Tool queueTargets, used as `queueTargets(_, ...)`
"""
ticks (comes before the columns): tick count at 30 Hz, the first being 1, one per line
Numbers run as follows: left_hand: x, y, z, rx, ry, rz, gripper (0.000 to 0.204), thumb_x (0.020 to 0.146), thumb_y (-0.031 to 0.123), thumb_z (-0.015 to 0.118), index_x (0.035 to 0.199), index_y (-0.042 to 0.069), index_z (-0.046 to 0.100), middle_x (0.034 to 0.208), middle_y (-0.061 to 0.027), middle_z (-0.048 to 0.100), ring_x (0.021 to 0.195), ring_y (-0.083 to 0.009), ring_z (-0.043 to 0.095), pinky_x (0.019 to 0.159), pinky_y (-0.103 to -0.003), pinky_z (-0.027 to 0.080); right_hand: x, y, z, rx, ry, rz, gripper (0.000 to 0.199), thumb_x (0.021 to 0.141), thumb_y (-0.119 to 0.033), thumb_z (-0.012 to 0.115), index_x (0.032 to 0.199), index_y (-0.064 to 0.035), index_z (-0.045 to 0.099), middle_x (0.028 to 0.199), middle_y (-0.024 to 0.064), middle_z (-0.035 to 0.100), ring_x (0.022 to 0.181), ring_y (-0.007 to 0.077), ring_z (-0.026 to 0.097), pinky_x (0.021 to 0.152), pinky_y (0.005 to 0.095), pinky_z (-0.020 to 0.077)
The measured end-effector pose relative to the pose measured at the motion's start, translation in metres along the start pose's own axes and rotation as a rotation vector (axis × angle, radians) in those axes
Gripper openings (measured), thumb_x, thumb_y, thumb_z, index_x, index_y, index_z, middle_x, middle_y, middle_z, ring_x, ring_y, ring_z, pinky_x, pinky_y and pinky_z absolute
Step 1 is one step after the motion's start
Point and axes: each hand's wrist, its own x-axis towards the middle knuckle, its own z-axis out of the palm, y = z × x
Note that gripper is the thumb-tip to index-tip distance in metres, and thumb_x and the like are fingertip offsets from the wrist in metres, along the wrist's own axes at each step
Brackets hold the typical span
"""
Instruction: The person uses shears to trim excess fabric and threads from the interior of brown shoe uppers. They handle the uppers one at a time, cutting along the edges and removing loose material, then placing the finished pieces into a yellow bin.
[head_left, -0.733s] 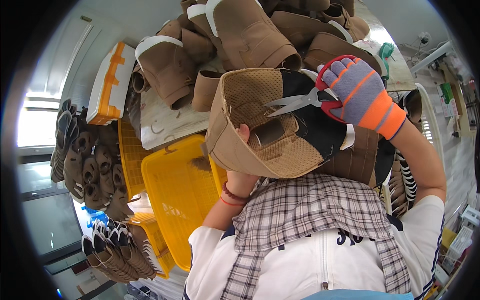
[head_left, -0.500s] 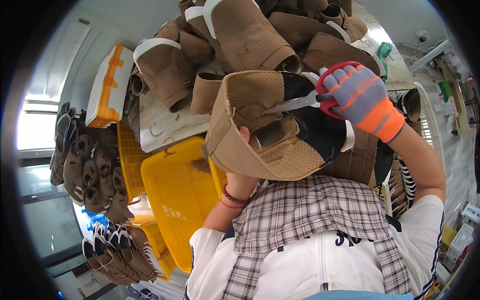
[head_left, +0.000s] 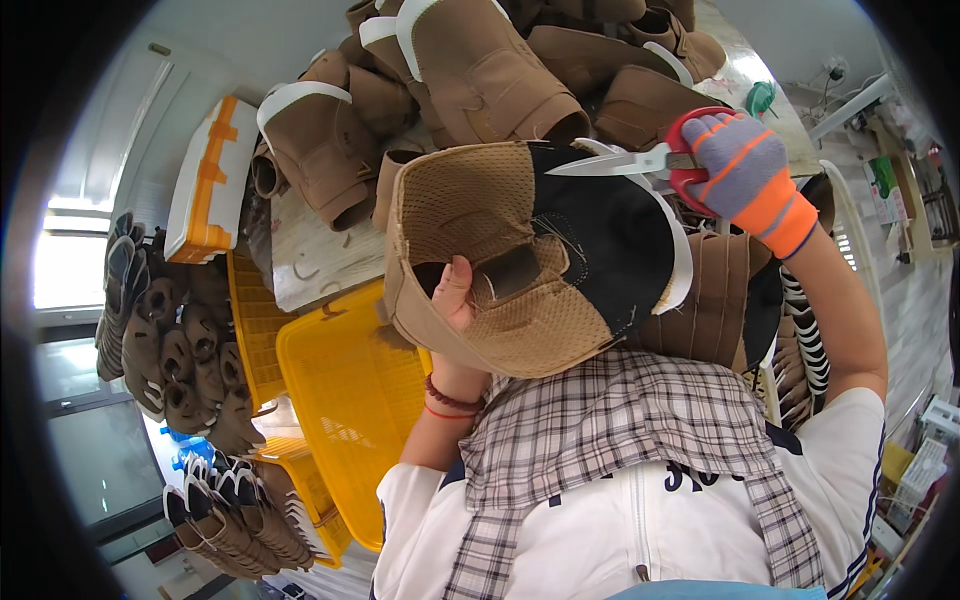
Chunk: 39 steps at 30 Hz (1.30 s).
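A brown shoe upper (head_left: 470,215) is turned so that its inside shows: tan mesh lining, a black section and a white curved edge. Loose threads hang at a stitched seam in its middle. My bare left hand (head_left: 455,296) grips it, thumb inside and most fingers hidden beneath. In my right hand (head_left: 742,170), which wears a grey and orange glove, I hold scissors (head_left: 620,163) by their red handles. Their blades point left over the black section, near the upper's far edge; I cannot tell whether they touch it. Other brown uppers (head_left: 700,300) lie just below my right hand.
A heap of brown shoe uppers (head_left: 480,75) covers much of the worktable (head_left: 305,270). Yellow plastic baskets (head_left: 340,400) stand left of me. Beyond them are a white box with orange tape (head_left: 210,180) and stacked uppers (head_left: 180,350). A green object (head_left: 761,98) lies at the table's right edge.
The scissors have come out of the upper's inside, moving right and up toward its far edge. The upper has shifted left and tilted, showing more of the black section and my left thumb.
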Motion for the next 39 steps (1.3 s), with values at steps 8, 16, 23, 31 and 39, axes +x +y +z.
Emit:
queueTargets(8, 0.002, 0.001, 0.0, -0.082, 0.014, -0.026, 0.051, 0.093, 0.027, 0.058, 0.132, -0.001, 0.042, 0.128, -0.0193, 0.053, 0.114, -0.0362, 0.056, 0.096, -0.054, 0.049, -0.009, -0.001, 0.012, -0.026, 0.007, -0.025, 0.049, 0.054, -0.022, 0.08, 0.097, -0.0108, 0.058, 0.093, 0.0092, 0.059, 0.09, 0.0313, 0.056, 0.079, 0.0432, 0.0461)
queueTargets(16, 0.002, -0.001, 0.0, -0.128, 0.092, -0.067, 0.047, 0.095, 0.025, 0.055, 0.132, -0.001, 0.043, 0.129, -0.0186, 0.053, 0.114, -0.0339, 0.057, 0.096, -0.051, 0.051, -0.014, -0.001, 0.016, 0.061, 0.055, -0.076, 0.046, 0.053, -0.017, 0.077, 0.096, -0.0105, 0.059, 0.091, 0.0086, 0.058, 0.086, 0.03, 0.056, 0.076, 0.0394, 0.0468)
queueTargets(23, -0.001, -0.001, 0.005, 0.111, 0.073, -0.022, 0.051, 0.096, 0.035, 0.053, 0.13, -0.002, 0.044, 0.123, -0.0167, 0.057, 0.109, -0.0287, 0.061, 0.09, -0.042, 0.055, -0.018, -0.009, 0.016, 0.1, 0.024, -0.072, 0.041, 0.057, -0.021, 0.078, 0.092, -0.0088, 0.06, 0.088, 0.0079, 0.059, 0.086, 0.0291, 0.057, 0.078, 0.038, 0.0469)
queueTargets(31, -0.001, -0.003, 0.011, 0.04, 0.025, -0.044, 0.044, 0.098, 0.025, 0.05, 0.131, -0.002, 0.043, 0.125, -0.0199, 0.055, 0.11, -0.0324, 0.06, 0.091, -0.046, 0.054, -0.023, -0.008, 0.025, 0.165, 0.002, -0.081, 0.038, 0.059, -0.022, 0.078, 0.09, -0.0075, 0.06, 0.089, 0.0095, 0.06, 0.086, 0.0306, 0.057, 0.08, 0.039, 0.0468)
queueTargets(39, -0.007, -0.008, 0.02, 0.104, 0.066, 0.036, 0.038, 0.098, 0.023, 0.051, 0.127, -0.001, 0.046, 0.121, -0.0171, 0.058, 0.106, -0.0279, 0.062, 0.09, -0.041, 0.055, -0.025, -0.008, 0.023, 0.271, 0.027, -0.024, 0.035, 0.062, -0.02, 0.077, 0.088, -0.009, 0.058, 0.086, 0.0097, 0.06, 0.085, 0.0316, 0.057, 0.076, 0.0391, 0.0482)
